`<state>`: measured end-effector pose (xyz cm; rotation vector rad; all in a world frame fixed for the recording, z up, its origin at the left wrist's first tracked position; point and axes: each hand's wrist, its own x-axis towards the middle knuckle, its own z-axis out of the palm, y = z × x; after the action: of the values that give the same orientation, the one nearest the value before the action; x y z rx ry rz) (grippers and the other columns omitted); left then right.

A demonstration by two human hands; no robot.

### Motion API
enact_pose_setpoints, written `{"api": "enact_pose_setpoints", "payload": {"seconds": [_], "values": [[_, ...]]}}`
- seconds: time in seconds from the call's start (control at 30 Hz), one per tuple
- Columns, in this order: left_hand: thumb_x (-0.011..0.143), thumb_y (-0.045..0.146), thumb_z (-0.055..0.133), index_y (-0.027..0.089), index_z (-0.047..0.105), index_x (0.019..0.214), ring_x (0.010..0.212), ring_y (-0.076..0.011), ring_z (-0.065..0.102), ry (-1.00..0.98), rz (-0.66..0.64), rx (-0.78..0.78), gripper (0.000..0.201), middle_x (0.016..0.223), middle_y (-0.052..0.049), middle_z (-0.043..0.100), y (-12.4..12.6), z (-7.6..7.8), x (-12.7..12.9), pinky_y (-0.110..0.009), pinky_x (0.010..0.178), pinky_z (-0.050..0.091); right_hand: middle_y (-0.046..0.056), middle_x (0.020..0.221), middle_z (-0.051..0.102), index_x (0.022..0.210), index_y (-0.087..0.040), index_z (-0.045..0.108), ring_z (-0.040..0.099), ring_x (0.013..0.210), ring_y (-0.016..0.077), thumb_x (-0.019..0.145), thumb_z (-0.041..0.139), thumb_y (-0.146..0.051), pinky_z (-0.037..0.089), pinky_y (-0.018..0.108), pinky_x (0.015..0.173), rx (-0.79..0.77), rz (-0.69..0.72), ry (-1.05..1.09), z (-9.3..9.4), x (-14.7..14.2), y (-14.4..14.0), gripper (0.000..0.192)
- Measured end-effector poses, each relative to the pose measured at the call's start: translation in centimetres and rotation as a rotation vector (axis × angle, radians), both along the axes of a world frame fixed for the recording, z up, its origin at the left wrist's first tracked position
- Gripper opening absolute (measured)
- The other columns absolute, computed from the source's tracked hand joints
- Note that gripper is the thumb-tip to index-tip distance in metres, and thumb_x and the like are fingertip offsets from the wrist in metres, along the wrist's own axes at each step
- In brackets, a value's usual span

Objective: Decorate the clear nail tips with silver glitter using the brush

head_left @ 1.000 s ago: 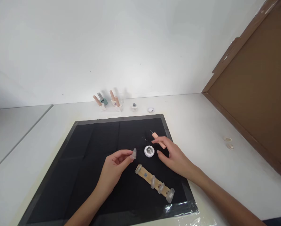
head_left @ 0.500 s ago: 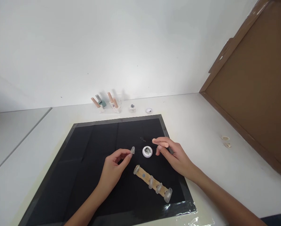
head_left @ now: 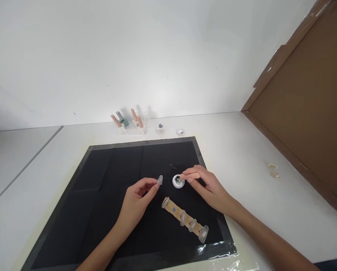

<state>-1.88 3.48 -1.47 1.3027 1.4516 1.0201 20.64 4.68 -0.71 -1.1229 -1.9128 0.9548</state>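
Pinched between the thumb and fingertips of my left hand (head_left: 140, 195) is a clear nail tip (head_left: 160, 180), its end pointing up. My right hand (head_left: 209, 186) grips a peach nail polish brush cap (head_left: 191, 175), held nearly level. The cap's brush end is over a small round white pot (head_left: 178, 181) with dark, silvery contents; whether the bristles touch them cannot be made out. Below the pot lies a tan stick (head_left: 177, 211) carrying several clear nail tips and a blue dot. My left hand hovers left of the pot, apart from the stick.
A black mat (head_left: 114, 210) is taped to the white table. Behind it stand several polish bottles (head_left: 122, 128), an uncapped bottle (head_left: 160, 129) and a small white lid (head_left: 180, 132). Two pale discs (head_left: 275, 175) lie at right, near a tall cardboard panel (head_left: 301, 113).
My right hand has brought the brush cap down and left, from beside the pot to over it. My left hand keeps its hold on the nail tip. The view has shifted slightly.
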Motion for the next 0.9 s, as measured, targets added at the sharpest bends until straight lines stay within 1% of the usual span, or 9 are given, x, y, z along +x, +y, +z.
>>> {"api": "enact_pose_setpoints", "payload": {"seconds": [0.17, 0.33, 0.47, 0.6, 0.73, 0.9], "values": [[0.071, 0.028, 0.067, 0.016, 0.070, 0.074, 0.073, -0.0201, 0.067, -0.013, 0.000, -0.006, 0.013, 0.074, -0.005, 0.072, -0.15, 0.23, 0.05, -0.028, 0.068, 0.053, 0.004, 0.096, 0.064, 0.097, -0.025, 0.061, 0.057, 0.089, 0.0200, 0.096, 0.042, -0.027, 0.047, 0.037, 0.080, 0.028, 0.033, -0.106, 0.11, -0.11, -0.05, 0.019], [0.071, 0.027, 0.066, 0.017, 0.070, 0.074, 0.072, -0.0198, 0.066, -0.021, -0.004, -0.003, 0.011, 0.073, -0.004, 0.072, -0.31, 0.35, 0.03, -0.028, 0.068, 0.053, 0.005, 0.096, 0.064, 0.105, -0.025, 0.059, 0.057, 0.088, 0.0201, 0.096, 0.041, -0.026, 0.047, 0.037, 0.080, 0.057, 0.070, -0.123, -0.02, -0.04, 0.03, 0.020], [0.072, 0.027, 0.066, 0.017, 0.070, 0.074, 0.072, -0.0197, 0.066, -0.029, -0.016, -0.003, 0.011, 0.074, -0.004, 0.072, -0.31, 0.42, 0.04, -0.028, 0.068, 0.053, 0.005, 0.097, 0.063, 0.104, -0.025, 0.059, 0.057, 0.091, 0.0201, 0.096, 0.041, -0.025, 0.047, 0.037, 0.082, 0.041, 0.085, -0.126, -0.09, -0.12, 0.11, 0.019], [0.073, 0.027, 0.066, 0.017, 0.070, 0.075, 0.074, -0.0201, 0.066, -0.026, -0.022, -0.010, 0.011, 0.076, -0.005, 0.072, -0.27, 0.33, 0.00, -0.028, 0.069, 0.053, 0.004, 0.098, 0.063, 0.100, -0.025, 0.060, 0.057, 0.090, 0.0196, 0.096, 0.041, -0.027, 0.047, 0.037, 0.081, 0.029, 0.067, -0.122, -0.08, -0.25, 0.17, 0.019], [0.073, 0.027, 0.066, 0.017, 0.070, 0.075, 0.074, -0.0200, 0.066, -0.031, -0.026, -0.011, 0.011, 0.076, -0.005, 0.072, -0.37, 0.24, -0.08, -0.028, 0.068, 0.053, 0.004, 0.097, 0.065, 0.093, -0.025, 0.061, 0.059, 0.088, 0.0187, 0.097, 0.041, -0.028, 0.049, 0.035, 0.079, 0.027, 0.025, -0.095, -0.11, -0.33, 0.17, 0.021], [0.072, 0.027, 0.066, 0.017, 0.070, 0.074, 0.073, -0.0200, 0.067, -0.032, -0.015, -0.010, 0.011, 0.075, -0.004, 0.072, -0.40, 0.41, -0.03, -0.028, 0.068, 0.053, 0.004, 0.100, 0.065, 0.097, -0.026, 0.064, 0.060, 0.093, 0.0194, 0.096, 0.042, -0.028, 0.048, 0.036, 0.082, 0.021, -0.002, -0.024, -0.50, -0.32, 0.24, 0.022]]}}
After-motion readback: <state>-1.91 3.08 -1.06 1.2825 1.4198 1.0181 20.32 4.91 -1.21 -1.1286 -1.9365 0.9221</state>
